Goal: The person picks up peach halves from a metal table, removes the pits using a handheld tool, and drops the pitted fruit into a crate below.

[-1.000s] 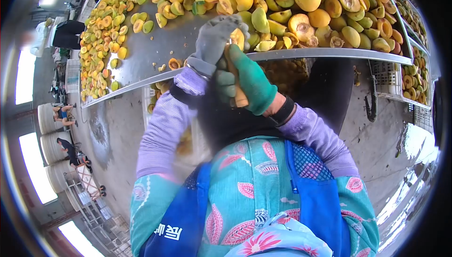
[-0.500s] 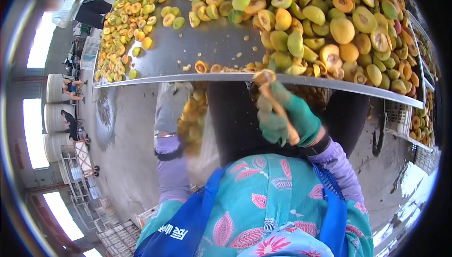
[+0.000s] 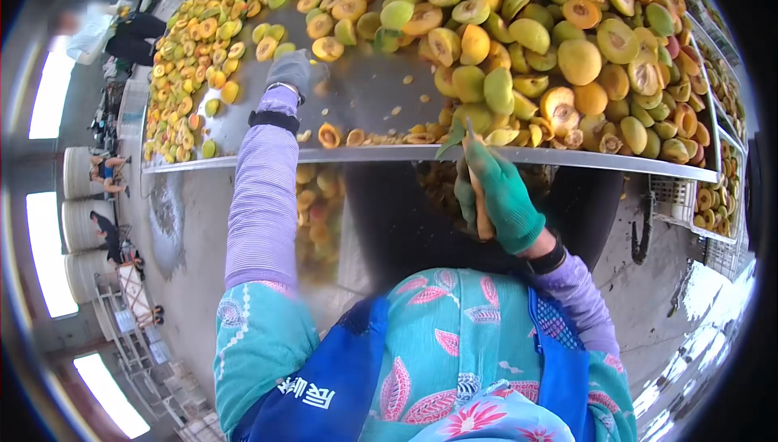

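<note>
My left hand (image 3: 293, 75), in a grey glove, is stretched out over the metal table (image 3: 365, 89), close to a few apricot halves (image 3: 327, 49). Its fingers are smeared by motion and partly turned away. At the table's front edge, my right hand (image 3: 506, 197), in a green glove, is closed around the wooden handle of a small knife (image 3: 480, 199). The narrow metal tip points up toward the table. A green leaf (image 3: 450, 140) lies at the edge beside that tip. Cut and whole apricots (image 3: 577, 59) are heaped just beyond my right hand.
More halves (image 3: 194, 61) cover the table's left side. Scraps and pits line the raised front rim (image 3: 381, 153). Below hangs a bag of fruit (image 3: 318, 215) near my legs. Crates of halves (image 3: 713, 207) stand at right. Other people (image 3: 104, 235) are at far left near white tubs (image 3: 79, 223).
My left hand has moved from below the front rim, by the bag, forward over the table. The fruit piece at the knife's tip is gone from there. My right hand stays near the edge.
</note>
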Motion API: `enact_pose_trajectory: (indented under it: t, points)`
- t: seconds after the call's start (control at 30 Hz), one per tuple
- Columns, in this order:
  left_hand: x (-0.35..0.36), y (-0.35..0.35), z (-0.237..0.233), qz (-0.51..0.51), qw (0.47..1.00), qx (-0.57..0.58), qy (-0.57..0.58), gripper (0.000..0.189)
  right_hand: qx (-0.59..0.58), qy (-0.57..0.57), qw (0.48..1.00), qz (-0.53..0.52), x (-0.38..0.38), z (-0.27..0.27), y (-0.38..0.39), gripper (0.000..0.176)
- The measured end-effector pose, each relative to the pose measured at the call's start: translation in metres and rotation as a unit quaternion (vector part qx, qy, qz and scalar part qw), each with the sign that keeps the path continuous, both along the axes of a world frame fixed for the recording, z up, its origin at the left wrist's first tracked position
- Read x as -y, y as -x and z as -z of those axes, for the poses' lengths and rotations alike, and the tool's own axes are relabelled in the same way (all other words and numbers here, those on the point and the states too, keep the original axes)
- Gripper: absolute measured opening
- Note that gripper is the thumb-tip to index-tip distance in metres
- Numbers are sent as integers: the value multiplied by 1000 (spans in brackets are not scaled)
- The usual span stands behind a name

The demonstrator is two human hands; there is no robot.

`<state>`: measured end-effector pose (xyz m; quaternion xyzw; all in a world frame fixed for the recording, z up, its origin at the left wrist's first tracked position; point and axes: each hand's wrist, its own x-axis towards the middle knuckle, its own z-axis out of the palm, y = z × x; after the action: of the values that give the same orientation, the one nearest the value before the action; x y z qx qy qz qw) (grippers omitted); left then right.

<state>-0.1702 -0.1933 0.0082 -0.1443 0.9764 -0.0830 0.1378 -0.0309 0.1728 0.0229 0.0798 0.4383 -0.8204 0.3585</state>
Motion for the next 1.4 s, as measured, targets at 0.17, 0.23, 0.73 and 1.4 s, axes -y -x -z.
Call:
enact_pose_trajectory:
  t: [0.17, 0.23, 0.73, 1.4]
  points:
    - [-42, -98, -6, -181, 768, -227, -571, 31, -281, -158, 945, -42, 32, 1, -1, 32]
    - [-116, -132, -31, -41, 764, -273, -583, 24, -406, -218, 887, -12, 46, 7, -7, 32]
    - [-209, -147, -4, -32, 654, -384, -651, 14, -455, -286, 838, 93, 31, 33, -33, 30]
    - [-232, -143, -13, 13, 591, -423, -687, 16, -383, -129, 915, 5, 28, 61, -19, 26]
